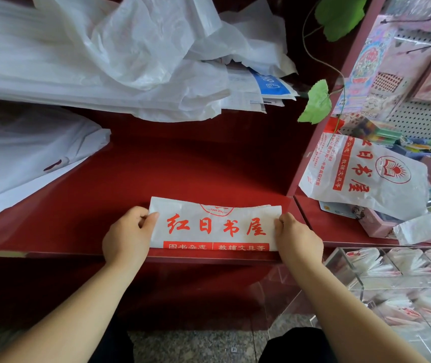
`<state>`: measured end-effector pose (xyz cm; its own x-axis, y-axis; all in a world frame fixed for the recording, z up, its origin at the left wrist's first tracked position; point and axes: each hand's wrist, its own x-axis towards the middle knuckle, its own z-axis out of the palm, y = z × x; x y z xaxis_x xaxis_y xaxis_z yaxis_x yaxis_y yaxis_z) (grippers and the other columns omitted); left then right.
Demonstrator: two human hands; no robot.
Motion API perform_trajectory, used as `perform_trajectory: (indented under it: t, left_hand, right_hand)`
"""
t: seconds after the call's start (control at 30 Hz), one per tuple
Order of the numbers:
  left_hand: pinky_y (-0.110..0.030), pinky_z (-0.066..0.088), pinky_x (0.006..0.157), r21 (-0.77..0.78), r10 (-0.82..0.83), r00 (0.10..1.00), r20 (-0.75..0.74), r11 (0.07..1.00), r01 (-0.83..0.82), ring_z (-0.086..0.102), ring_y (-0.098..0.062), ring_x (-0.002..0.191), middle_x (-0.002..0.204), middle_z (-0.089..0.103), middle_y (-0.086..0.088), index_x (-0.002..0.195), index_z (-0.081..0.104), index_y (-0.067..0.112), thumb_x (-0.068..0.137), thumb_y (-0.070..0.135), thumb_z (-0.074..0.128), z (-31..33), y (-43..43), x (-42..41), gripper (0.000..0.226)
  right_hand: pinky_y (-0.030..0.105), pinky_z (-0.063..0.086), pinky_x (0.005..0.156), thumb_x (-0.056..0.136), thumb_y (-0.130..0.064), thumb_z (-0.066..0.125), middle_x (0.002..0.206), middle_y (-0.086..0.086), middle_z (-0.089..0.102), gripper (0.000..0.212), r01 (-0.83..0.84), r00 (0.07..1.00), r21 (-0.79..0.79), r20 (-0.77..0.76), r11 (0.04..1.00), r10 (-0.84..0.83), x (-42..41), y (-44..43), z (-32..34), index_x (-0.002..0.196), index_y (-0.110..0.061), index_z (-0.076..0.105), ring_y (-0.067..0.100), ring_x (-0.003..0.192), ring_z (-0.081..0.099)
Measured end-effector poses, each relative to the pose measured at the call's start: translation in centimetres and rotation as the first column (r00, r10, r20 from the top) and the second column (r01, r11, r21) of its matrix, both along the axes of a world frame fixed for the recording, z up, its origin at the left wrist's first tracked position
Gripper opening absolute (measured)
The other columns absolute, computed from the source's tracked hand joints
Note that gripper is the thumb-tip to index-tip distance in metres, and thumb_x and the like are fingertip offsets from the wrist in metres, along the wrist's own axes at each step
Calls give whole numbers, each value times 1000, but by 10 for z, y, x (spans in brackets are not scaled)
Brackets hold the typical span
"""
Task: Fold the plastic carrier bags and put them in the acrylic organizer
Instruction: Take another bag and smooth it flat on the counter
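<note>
A white carrier bag with red lettering [214, 224], folded into a flat strip, lies at the front edge of the red counter [183, 163]. My left hand [128, 237] pinches its left end, thumb on top. My right hand [298, 239] pinches its right end the same way. A clear acrylic organizer [392, 279] stands at the lower right; several folded bags fill its compartments. Another printed white bag [366, 176] lies unfolded on the right counter.
A heap of loose white plastic bags [104, 56] covers the back of the counter, with papers [259, 90] beside it. More white plastic [25, 153] lies at the left. Green leaves on a stem [316, 103] hang at the right, before a stationery display [405, 74].
</note>
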<state>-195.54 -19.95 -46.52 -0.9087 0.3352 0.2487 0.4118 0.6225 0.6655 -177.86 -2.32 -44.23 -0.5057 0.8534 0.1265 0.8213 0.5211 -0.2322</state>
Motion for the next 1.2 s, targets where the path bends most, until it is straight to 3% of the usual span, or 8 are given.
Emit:
perform_trajectory:
  t: [0.47, 0.6, 0.7, 0.77, 0.83, 0.97, 1.1, 1.2]
  left_hand:
    - [-30, 37, 71, -413, -36, 994, -106, 911, -11, 59, -30, 99, 107, 65, -8, 110, 55, 15, 96, 30, 43, 8, 15, -11, 24]
    - [-40, 31, 91, -309, -5, 991, -131, 950, -36, 53, -34, 109, 120, 57, -15, 124, 49, 11, 91, 27, 52, 3, 14, -11, 36]
    - [-43, 23, 96, -199, -258, 877, -405, 961, 191, 56, -40, 109, 119, 59, -18, 120, 59, 8, 87, 29, 46, -1, 15, -10, 41]
    - [-34, 6, 107, -446, -581, 755, -303, 787, 427, 29, -22, 135, 144, 39, -6, 136, 44, 16, 84, 44, 16, 3, 19, -3, 65]
    - [-27, -15, 109, -551, -651, 750, -115, 670, 497, -13, -1, 133, 153, 0, 11, 147, 8, 28, 72, 53, -13, 1, 21, -2, 82]
    - [-30, -15, 111, -643, -586, 809, 37, 606, 468, -14, -6, 140, 155, -11, 9, 147, -6, 29, 88, 43, -5, -5, 27, -3, 60]
    - [-32, -15, 111, -667, -570, 816, 94, 572, 476, -16, -8, 140, 154, -14, 6, 147, -7, 28, 100, 37, 10, 1, 27, -1, 50]
    - [-32, -14, 111, -674, -571, 815, 97, 564, 476, -17, -8, 140, 154, -15, 6, 147, -7, 27, 100, 38, 13, 1, 28, 0, 52]
  right_hand:
    - [34, 42, 89, 96, -6, 31, 127, 10, 54, 33, 133, 932, -182, 357, 974, -60, -37, 19, 16, 127, -7, 43, 28, 115, 53]
    - [33, 43, 88, 96, -6, 33, 124, 9, 56, 32, 169, 938, -209, 336, 963, -91, -37, 20, 14, 125, -7, 47, 28, 113, 55]
    - [32, 41, 80, 97, -16, 34, 117, 9, 60, 30, 225, 962, -261, 215, 939, -171, -35, 24, 11, 120, -8, 53, 28, 105, 57]
    - [32, 39, 83, 96, -26, 38, 118, 10, 59, 34, 261, 965, -329, 113, 908, -237, -32, 26, 10, 120, -7, 54, 30, 107, 55]
    - [32, 39, 87, 94, -31, 42, 119, 11, 58, 37, 249, 967, -385, 52, 888, -249, -29, 28, 11, 120, -7, 54, 31, 109, 54]
    - [35, 37, 84, 94, -37, 43, 123, 10, 55, 40, 208, 960, -298, -120, 931, -253, -25, 27, 10, 126, -12, 45, 32, 112, 51]
    - [40, 49, 82, 83, -25, 47, 117, 12, 61, 34, -144, 974, 314, -121, 938, 190, -42, -11, -6, 110, -10, 62, 34, 106, 58]
    - [45, 39, 100, 76, -42, 18, 137, 15, 48, 69, -516, 856, 138, 99, 845, 507, -62, -44, -18, 124, -12, 57, 31, 127, 45]
